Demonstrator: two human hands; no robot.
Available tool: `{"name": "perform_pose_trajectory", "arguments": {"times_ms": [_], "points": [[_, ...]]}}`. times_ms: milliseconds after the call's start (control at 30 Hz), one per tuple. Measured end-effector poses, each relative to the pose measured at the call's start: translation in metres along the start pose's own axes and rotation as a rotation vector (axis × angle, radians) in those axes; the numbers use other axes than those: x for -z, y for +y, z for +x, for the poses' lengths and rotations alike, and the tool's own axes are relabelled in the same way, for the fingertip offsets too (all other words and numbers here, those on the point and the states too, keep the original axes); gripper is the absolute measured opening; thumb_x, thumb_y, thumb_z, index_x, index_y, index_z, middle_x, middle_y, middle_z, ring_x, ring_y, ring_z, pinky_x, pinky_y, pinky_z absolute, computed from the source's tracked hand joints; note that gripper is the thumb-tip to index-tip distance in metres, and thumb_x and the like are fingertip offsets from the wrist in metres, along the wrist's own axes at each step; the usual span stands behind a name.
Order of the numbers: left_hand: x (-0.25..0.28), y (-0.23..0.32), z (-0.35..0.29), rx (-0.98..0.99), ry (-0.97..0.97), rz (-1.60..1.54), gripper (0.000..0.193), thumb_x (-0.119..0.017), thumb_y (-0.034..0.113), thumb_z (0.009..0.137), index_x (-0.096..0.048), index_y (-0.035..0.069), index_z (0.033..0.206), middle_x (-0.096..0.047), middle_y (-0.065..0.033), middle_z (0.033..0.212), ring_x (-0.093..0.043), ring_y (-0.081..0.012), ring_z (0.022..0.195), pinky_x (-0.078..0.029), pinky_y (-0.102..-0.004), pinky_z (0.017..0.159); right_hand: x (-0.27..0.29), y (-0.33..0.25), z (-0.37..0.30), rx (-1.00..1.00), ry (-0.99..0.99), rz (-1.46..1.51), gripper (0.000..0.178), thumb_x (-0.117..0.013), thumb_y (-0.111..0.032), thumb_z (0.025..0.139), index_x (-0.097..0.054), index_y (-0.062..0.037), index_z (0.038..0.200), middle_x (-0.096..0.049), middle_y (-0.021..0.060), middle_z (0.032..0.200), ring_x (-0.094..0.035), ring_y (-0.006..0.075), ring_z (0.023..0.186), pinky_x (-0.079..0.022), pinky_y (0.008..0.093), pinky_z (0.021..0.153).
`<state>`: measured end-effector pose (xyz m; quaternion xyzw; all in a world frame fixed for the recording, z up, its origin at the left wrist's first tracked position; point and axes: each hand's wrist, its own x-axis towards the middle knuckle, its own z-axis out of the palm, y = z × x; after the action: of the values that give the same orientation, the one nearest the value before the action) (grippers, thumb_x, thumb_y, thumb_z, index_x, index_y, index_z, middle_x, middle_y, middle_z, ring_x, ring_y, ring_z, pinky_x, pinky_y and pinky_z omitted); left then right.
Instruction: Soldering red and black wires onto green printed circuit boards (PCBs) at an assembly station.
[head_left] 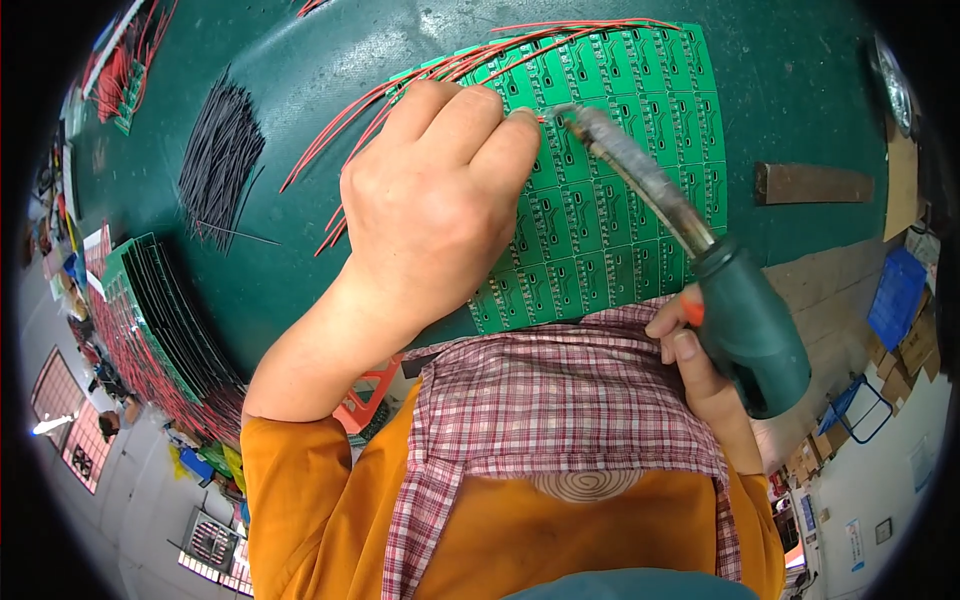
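Note:
A green circuit board panel [620, 215], printed with rows of small repeated boards, lies on the bench in front of me. My left hand [435, 190] is closed over its left side, the fingertips mostly hidden. A short red wire end [541, 119] shows just past the fingers, close to the iron's tip. In my right hand [695, 350] is a soldering iron [750, 325] with a dark green handle. Its long metal shaft slants up and left, with the tip at the panel's upper middle. Several long red wires [450, 65] lie along the panel's far edge.
A bundle of black wires [222, 150] lies to the left on the green bench top [300, 90]. Nearer on the left stand stacked panels with red wires [150, 330]. To the right lies a brown bar [815, 185]. An orange stool [365, 400] shows below the bench.

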<state>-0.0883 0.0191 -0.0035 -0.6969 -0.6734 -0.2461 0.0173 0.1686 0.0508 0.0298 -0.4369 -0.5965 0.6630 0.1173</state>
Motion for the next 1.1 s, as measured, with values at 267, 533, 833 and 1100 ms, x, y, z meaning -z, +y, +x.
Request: {"name": "perform_pose_trajectory", "arguments": {"times_ms": [267,533,833,1100], "points": [[-0.008,-0.006,-0.003,-0.075,0.089,0.071,0.020,-0.059,0.006,0.058,-0.062,0.009,0.078,-0.052,-0.0023,0.072,-0.055,-0.0192,0.068,-0.046,-0.0292,0.050,0.002,0.007,0.002,0.193,-0.013,-0.019,0.034,-0.056,-0.017,0.088,-0.046,-0.0064,0.120,-0.059,0.0116,0.078,-0.047,0.0105,0.057,-0.041,0.0242,0.053],[-0.001,-0.009,0.002,-0.024,0.134,-0.110,0.018,-0.062,0.003,0.062,-0.062,0.007,0.079,-0.053,-0.0041,0.073,-0.055,-0.0218,0.068,-0.046,-0.0314,0.056,0.010,0.006,-0.003,0.047,0.002,0.067,0.018,-0.060,-0.014,0.086,-0.057,-0.0011,0.099,-0.061,0.0058,0.086,-0.054,0.0111,0.072,-0.045,0.0258,0.065],[-0.007,0.008,0.011,0.023,-0.023,-0.006,0.021,-0.065,-0.006,0.065,-0.064,0.005,0.083,-0.055,-0.0058,0.071,-0.055,-0.0224,0.067,-0.045,-0.0317,0.059,0.010,0.008,-0.002,-0.026,0.046,0.061,0.015,-0.064,-0.008,0.082,-0.059,-0.0018,0.095,-0.063,0.0055,0.086,-0.058,0.0102,0.076,-0.046,0.0204,0.066],[-0.010,0.011,0.009,0.006,0.004,0.028,0.023,-0.066,-0.003,0.063,-0.065,0.006,0.084,-0.054,-0.0053,0.072,-0.055,-0.0221,0.068,-0.046,-0.0321,0.059,0.015,0.008,-0.002,0.004,-0.040,-0.213,0.013,-0.062,-0.008,0.082,-0.060,-0.0038,0.094,-0.064,0.0079,0.085,-0.060,0.0144,0.076,-0.047,0.0248,0.068]]}}
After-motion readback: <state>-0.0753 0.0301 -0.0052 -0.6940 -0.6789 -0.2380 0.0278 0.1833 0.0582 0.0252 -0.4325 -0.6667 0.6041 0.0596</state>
